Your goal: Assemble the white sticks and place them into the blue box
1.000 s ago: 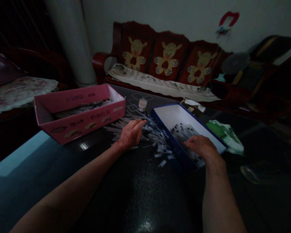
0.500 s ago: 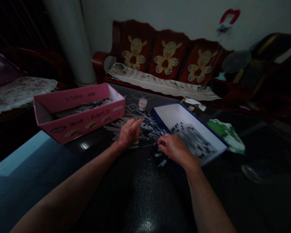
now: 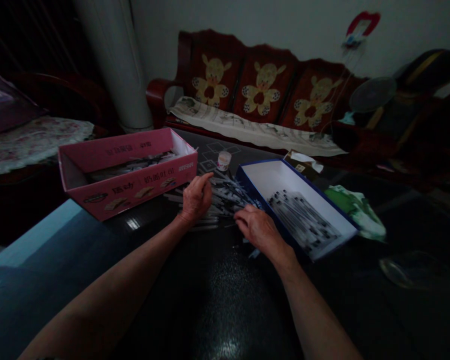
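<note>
Work area: a dark table (image 3: 219, 295) carries the loose pile of slim, pen-like pieces (image 3: 230, 192), located between the pink box (image 3: 135, 192) on the left and the blue-rimmed box (image 3: 268, 176) on the right.

Left hand (image 3: 197, 198): at the pile's left side, index finger extended, remaining fingers curled. Whether a piece is grasped cannot be told.

Right hand (image 3: 258, 227): at the pile's near right side, beside the left wall of the blue-rimmed box. Fingers are bent inward; their contents, if any, are hidden.

Handling: the step in hand appears to be picking over the loose pieces.
1. Steady the pile lightly with the left fingers; such pieces probably roll easily.
2. Pinch one piece near its middle and draw it out lengthwise, since the pieces cross and may drag their neighbours.
3. Raise the right wrist over the box wall; a knock could disturb the near-parallel row (image 3: 303, 215) inside.
4. Avoid sweeping toward the small jar (image 3: 224, 161) at the pile's far edge.
</note>
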The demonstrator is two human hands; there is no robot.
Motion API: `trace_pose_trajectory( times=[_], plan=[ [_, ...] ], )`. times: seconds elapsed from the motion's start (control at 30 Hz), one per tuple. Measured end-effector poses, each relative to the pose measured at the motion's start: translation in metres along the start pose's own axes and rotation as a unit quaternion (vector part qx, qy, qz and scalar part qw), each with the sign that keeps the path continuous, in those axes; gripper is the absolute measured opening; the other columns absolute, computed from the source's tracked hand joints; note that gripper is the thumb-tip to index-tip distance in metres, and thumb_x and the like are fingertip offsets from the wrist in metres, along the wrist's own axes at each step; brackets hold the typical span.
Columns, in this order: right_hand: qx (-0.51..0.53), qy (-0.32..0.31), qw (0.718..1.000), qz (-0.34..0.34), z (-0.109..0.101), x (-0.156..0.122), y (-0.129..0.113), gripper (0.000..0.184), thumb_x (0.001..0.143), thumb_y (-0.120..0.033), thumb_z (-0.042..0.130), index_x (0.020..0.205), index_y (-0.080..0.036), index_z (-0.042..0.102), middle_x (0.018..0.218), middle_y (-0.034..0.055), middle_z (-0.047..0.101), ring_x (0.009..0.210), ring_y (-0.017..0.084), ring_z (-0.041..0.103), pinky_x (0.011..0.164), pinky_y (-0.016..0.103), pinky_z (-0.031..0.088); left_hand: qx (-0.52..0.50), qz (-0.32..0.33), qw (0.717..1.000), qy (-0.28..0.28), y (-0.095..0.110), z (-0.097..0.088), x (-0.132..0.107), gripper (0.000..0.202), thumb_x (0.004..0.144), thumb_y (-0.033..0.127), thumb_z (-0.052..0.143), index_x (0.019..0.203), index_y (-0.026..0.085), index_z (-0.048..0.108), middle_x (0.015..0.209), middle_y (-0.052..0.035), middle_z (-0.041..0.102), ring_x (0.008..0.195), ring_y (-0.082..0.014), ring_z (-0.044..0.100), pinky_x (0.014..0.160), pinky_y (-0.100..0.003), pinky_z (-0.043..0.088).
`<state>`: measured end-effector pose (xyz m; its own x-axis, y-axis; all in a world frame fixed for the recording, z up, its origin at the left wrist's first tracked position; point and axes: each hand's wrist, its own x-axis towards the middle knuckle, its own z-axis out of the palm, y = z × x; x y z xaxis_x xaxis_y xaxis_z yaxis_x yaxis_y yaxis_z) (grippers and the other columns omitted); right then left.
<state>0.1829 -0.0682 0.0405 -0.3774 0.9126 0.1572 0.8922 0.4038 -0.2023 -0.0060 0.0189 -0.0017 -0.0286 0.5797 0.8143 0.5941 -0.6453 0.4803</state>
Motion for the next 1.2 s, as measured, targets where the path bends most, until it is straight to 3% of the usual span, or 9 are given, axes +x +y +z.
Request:
trace_pose_trajectory(
  times=[0.13,0.23,0.37,0.73,0.87,0.97,1.07,1.2],
  plan=[
    [0.033,0.026,0.995,-0.090,0.014,0.002,-0.024,0.017,0.093,-0.020,0.050,0.099,-0.019,0.066,0.095,0.0052,0.061,0.089,0.016,0.057,0.080,0.028,0.043,-0.011,-0.061,0.998,0.012,-0.003,-0.001,0.002,0.028,0.089,0.017,0.046,0.110,0.015,0.064,0.074,-0.0013,0.059,0.067,-0.0115,0.054,0.067,-0.023,0.043],
    [-0.011,0.015,0.993,-0.116,0.024,0.003,-0.039,0.017,0.093,-0.020,0.049,0.100,-0.019,0.065,0.096,0.0059,0.062,0.092,0.019,0.055,0.082,0.031,0.041,-0.016,-0.082,0.996,0.013,-0.004,-0.001,0.002,0.029,0.088,0.018,0.046,0.110,0.016,0.064,0.075,-0.0013,0.059,0.067,-0.0117,0.054,0.067,-0.023,0.043],
    [-0.058,-0.004,0.993,-0.103,0.029,0.003,-0.043,0.016,0.093,-0.019,0.049,0.097,-0.020,0.064,0.091,0.0055,0.061,0.089,0.021,0.054,0.078,0.033,0.039,-0.019,-0.079,0.997,0.009,-0.003,0.000,0.001,0.029,0.088,0.019,0.045,0.110,0.015,0.065,0.074,-0.0013,0.059,0.066,-0.0113,0.053,0.067,-0.023,0.042],
    [-0.041,-0.007,0.997,-0.067,0.029,0.001,-0.044,0.014,0.091,-0.015,0.047,0.097,-0.017,0.060,0.098,0.0086,0.060,0.096,0.023,0.054,0.082,0.035,0.037,-0.031,-0.046,0.998,-0.004,0.002,0.000,0.001,0.028,0.088,0.018,0.047,0.109,0.015,0.066,0.075,-0.0015,0.062,0.066,-0.0108,0.055,0.067,-0.022,0.044],
    [-0.022,0.018,0.999,-0.034,0.018,0.004,-0.029,0.013,0.091,-0.014,0.046,0.098,-0.017,0.057,0.097,0.0084,0.062,0.095,0.022,0.055,0.083,0.034,0.037,-0.072,-0.101,0.992,0.007,-0.003,0.000,0.002,0.029,0.086,0.021,0.050,0.109,0.016,0.066,0.074,-0.0007,0.062,0.064,-0.0108,0.055,0.066,-0.023,0.044],
    [-0.007,0.066,0.998,0.009,0.006,0.006,-0.011,0.014,0.091,-0.016,0.044,0.097,-0.017,0.057,0.095,0.0092,0.063,0.091,0.022,0.057,0.080,0.034,0.039,-0.148,-0.193,0.970,0.021,-0.009,0.001,0.003,0.030,0.085,0.022,0.049,0.110,0.016,0.064,0.072,0.0003,0.062,0.060,-0.0104,0.055,0.061,-0.022,0.045],
    [0.015,0.166,0.984,0.058,-0.002,0.007,0.001,0.015,0.091,-0.018,0.043,0.096,-0.018,0.057,0.093,0.0100,0.063,0.086,0.023,0.058,0.079,0.034,0.043,-0.223,-0.265,0.938,0.028,-0.010,0.001,0.005,0.028,0.083,0.024,0.049,0.106,0.016,0.063,0.070,0.0010,0.062,0.055,-0.0097,0.055,0.055,-0.021,0.044],
    [0.072,0.257,0.960,0.084,-0.002,0.008,-0.002,0.015,0.091,-0.019,0.043,0.095,-0.019,0.057,0.092,0.0088,0.065,0.086,0.021,0.060,0.080,0.032,0.046,-0.318,-0.374,0.871,-0.018,0.000,-0.001,0.009,0.028,0.077,0.028,0.057,0.101,0.015,0.063,0.070,-0.0004,0.065,0.052,-0.0107,0.058,0.048,-0.020,0.044]
  ],
)
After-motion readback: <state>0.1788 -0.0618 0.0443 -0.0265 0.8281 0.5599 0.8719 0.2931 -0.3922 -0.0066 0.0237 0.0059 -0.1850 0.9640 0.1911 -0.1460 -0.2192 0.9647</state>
